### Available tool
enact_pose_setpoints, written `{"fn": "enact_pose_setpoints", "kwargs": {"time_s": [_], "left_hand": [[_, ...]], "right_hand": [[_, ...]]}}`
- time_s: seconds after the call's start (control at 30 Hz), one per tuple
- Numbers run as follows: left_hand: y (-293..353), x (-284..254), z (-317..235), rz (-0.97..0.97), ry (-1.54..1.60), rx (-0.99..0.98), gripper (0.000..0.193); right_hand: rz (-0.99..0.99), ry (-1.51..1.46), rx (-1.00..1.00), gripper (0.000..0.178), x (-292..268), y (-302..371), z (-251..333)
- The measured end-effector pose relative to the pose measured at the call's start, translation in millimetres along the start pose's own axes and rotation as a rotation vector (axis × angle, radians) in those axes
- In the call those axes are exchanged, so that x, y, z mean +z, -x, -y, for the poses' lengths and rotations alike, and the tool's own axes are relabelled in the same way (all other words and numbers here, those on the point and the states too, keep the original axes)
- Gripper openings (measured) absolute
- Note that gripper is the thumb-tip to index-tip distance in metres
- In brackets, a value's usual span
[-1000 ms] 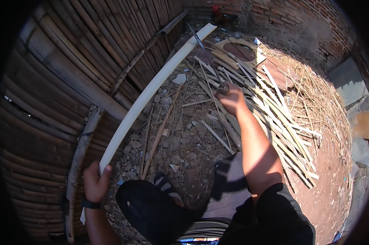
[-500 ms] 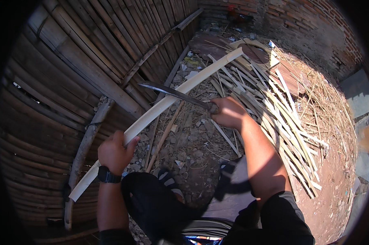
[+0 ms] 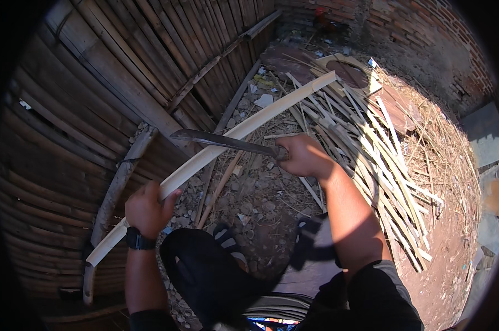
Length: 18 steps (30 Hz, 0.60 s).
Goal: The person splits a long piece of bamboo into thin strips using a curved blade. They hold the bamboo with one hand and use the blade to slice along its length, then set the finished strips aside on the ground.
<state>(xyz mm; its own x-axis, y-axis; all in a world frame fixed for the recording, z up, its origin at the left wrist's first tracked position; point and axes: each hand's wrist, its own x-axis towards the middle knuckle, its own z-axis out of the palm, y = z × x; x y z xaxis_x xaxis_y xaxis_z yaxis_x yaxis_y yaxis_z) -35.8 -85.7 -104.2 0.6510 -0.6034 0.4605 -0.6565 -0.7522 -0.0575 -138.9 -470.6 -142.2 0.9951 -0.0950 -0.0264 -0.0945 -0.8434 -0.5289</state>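
A long pale split-bamboo strip (image 3: 266, 112) slants from the lower left up to the far right. My left hand (image 3: 147, 209), with a dark watch at the wrist, is closed around its lower part, and the strip's near end sticks out past the wrist. In my right hand (image 3: 303, 156) is the handle of a machete (image 3: 222, 140), whose long dark blade points left. The blade lies across the strip near its middle; whether it touches the surface I cannot tell. The fingers under the handle are partly hidden.
A bamboo-slat wall (image 3: 95, 110) with a leaning pole (image 3: 117, 182) stands close on the left. Several cut strips (image 3: 365, 149) are piled at the right. Farther back are a brick wall (image 3: 420, 33) and a rooster (image 3: 327, 25). My sandalled foot (image 3: 227, 240) rests on rubble.
The machete has slid left and down along the strip, toward my left hand. The strip and my left hand have shifted slightly.
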Motion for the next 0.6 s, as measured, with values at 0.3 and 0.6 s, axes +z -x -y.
{"fn": "enact_pose_setpoints", "kwargs": {"time_s": [0.3,0.6], "left_hand": [[6,-3,20,0.15,0.04,-0.154,0.048],[-32,31,20,0.381,-0.064,-0.039,0.029]], "right_hand": [[-0.237,-0.361,0.418,0.052,4,1,-84],[-0.488,-0.272,0.295,0.037,-15,10,-73]]}}
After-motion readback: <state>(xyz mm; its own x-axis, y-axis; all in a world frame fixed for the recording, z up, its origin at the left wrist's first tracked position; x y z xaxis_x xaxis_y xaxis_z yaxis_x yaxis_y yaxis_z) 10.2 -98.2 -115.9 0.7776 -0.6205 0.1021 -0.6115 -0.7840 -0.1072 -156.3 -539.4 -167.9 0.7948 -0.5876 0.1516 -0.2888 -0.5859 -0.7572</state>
